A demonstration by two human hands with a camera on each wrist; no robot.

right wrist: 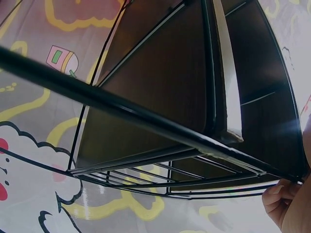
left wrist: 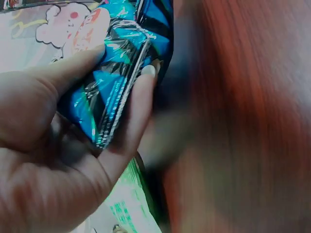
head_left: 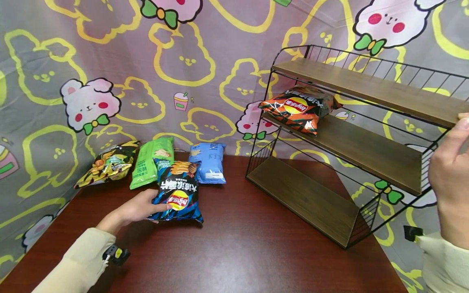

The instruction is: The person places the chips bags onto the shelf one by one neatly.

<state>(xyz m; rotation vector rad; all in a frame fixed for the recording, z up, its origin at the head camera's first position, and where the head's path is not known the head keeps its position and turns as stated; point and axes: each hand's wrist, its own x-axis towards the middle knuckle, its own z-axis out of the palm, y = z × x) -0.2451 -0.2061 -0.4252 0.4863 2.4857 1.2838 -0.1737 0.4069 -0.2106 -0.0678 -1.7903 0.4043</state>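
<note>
My left hand [head_left: 141,207] pinches a blue and black bag of potato chips [head_left: 177,183] by its lower left side, thumb on the front. It is held up over the table, its label facing me. In the left wrist view the bag's crimped edge [left wrist: 124,92] lies between thumb and fingers. At the right edge, my right hand [head_left: 452,167] grips the top corner of a three-tier shelf rack [head_left: 351,87]; in the right wrist view the curled fingers [right wrist: 278,194] are at the frame's corner. An orange and black chip bag [head_left: 293,106] lies on the middle tier's left end.
Behind the held bag are a green chip bag [head_left: 146,165], a light blue bag [head_left: 213,160] and a black and yellow bag [head_left: 110,162] against the patterned curtain [head_left: 205,93]. The rack's black wire frame stands on the dark red table [head_left: 249,244].
</note>
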